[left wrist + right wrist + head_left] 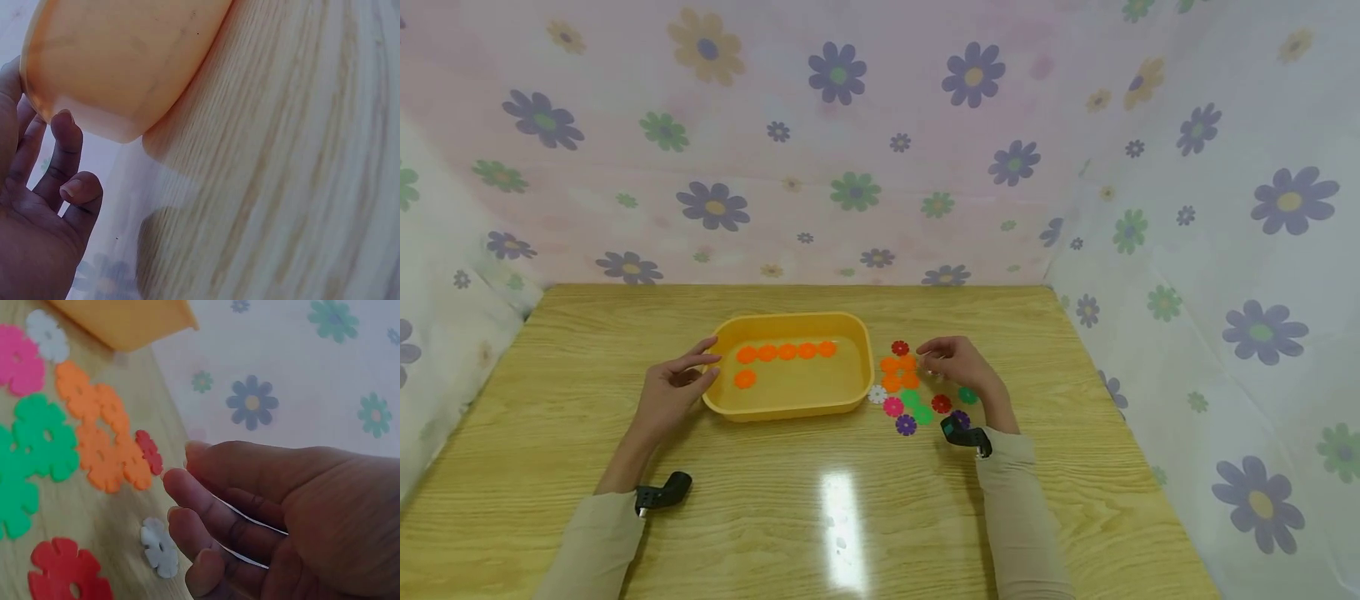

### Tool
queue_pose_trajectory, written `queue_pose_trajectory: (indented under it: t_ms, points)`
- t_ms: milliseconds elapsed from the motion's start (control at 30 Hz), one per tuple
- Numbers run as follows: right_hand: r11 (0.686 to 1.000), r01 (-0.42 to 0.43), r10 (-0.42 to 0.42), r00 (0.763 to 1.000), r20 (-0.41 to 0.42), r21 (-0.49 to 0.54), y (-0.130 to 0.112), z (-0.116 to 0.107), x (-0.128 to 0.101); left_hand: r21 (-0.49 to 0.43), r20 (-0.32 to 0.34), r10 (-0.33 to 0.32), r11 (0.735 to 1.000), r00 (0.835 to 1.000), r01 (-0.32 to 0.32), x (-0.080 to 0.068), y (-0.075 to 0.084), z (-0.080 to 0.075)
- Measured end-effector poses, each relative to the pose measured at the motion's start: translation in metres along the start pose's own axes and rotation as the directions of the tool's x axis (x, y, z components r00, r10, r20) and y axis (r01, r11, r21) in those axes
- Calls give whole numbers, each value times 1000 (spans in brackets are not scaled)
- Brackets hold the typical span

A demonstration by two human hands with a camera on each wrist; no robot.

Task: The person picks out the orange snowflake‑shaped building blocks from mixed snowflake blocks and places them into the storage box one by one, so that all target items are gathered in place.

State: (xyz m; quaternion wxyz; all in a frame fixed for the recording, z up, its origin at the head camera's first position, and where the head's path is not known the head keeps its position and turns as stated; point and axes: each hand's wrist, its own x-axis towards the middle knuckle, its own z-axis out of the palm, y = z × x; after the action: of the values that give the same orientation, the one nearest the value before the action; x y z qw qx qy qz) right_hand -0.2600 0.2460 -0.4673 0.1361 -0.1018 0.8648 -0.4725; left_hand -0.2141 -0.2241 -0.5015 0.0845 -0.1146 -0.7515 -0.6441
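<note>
A yellow plastic tray [790,410] stands on the wooden table. Inside it, several orange flower-shaped discs [787,352] lie in a row along the far side, with a single orange disc [745,379] below the row's left end. My left hand [666,396] is at the tray's left end, fingertips at the rim and fingers loosely bent. To the right of the tray, my right hand [964,368] hovers beside a cluster of loose orange discs [100,456]. Its thumb and fingers are loosely curved with nothing between them. A white disc [159,547] lies below those fingertips.
Around the orange cluster lie red [900,347], pink [892,407], green [922,414] and purple [906,425] discs. Another white disc [877,394] sits close to the tray's right side. Flower-patterned cloth [850,167] stands behind the table and along its sides.
</note>
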Motion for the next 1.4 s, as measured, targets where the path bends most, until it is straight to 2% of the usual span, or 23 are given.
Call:
queue_pose_trajectory:
  t_ms: [67,233,500,800,1400]
  points:
    - [998,23,-23,1000,10,-50,1,3,0,-4,-3,3,1000,1000,-3,0,0,0]
    - [991,19,-18,1000,7,-133,6,14,0,10,-5,4,1000,1000,-4,0,-2,-1]
    - [993,-4,-2,998,-55,-118,7,25,-3,17,0,2,1000,1000,-2,1,-3,-1]
    - [994,-35,33,999,-26,-105,1,26,-4,-4,8,-4,1000,1000,4,2,-4,-2]
    - [987,1,-4,1000,-20,-161,4,27,-4,-8,5,0,1000,1000,0,0,-1,0]
